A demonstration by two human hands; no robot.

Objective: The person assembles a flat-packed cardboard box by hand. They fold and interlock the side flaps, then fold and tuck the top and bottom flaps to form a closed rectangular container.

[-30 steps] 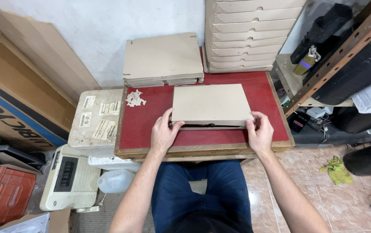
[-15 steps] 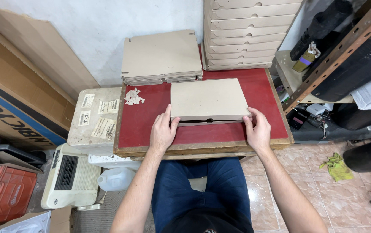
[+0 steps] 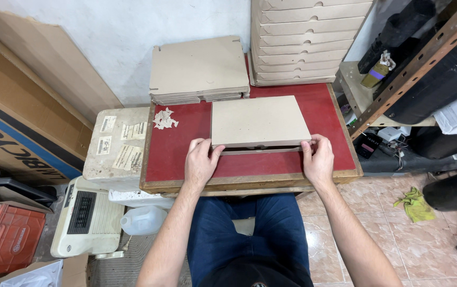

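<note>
Top of stacked folded boxes (image 3: 308,37), cut off by upper edge

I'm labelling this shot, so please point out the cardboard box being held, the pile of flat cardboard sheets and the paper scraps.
cardboard box (image 3: 259,121), head view, middle of its lid.
pile of flat cardboard sheets (image 3: 198,66), head view, top sheet's centre.
paper scraps (image 3: 164,119), head view, middle of the heap.

The flat box (image 3: 259,121) is plain beige-grey cardboard, as are the flat sheets (image 3: 199,69) and stacked boxes (image 3: 305,40) behind it. The tabletop (image 3: 178,149) under the box is deep red, wood-edged. Left of it, white scraps (image 3: 164,119).
</note>
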